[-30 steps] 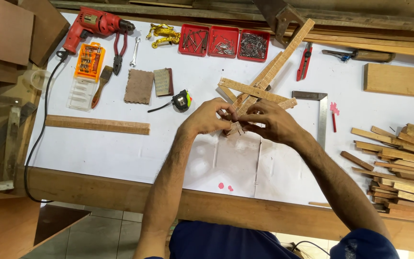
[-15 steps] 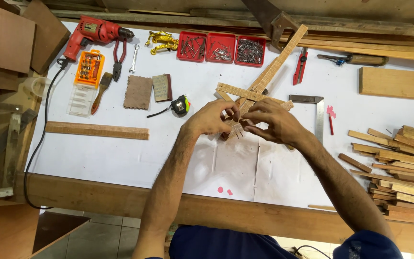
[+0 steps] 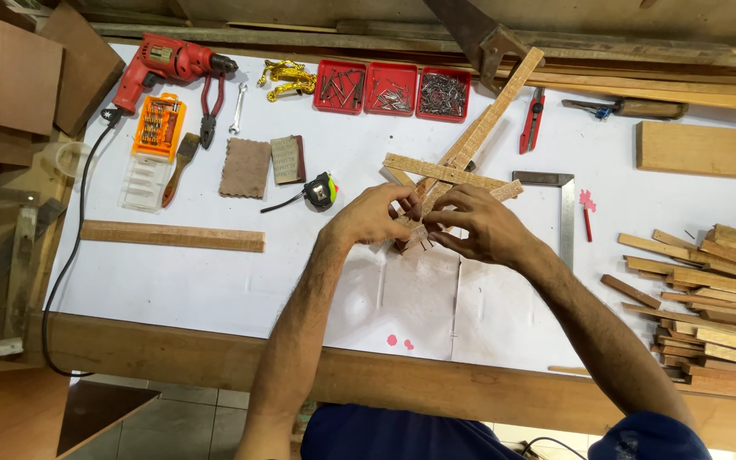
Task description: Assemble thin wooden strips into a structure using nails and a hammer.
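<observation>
Both hands met at the frame's centre: left hand and right hand pinched the lower end of a crossed assembly of pale wooden slats on the white tabletop. A yellow-black tape measure lay just left of them.

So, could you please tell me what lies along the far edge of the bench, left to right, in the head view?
Red drill → pliers → spanner → yellow chain → three red trays → red utility knife → wooden block.

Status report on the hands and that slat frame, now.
Left hand and right hand both pinching the slat frame at its near end. Frame lies on the table. Tape measure beside left hand, apart.
</observation>
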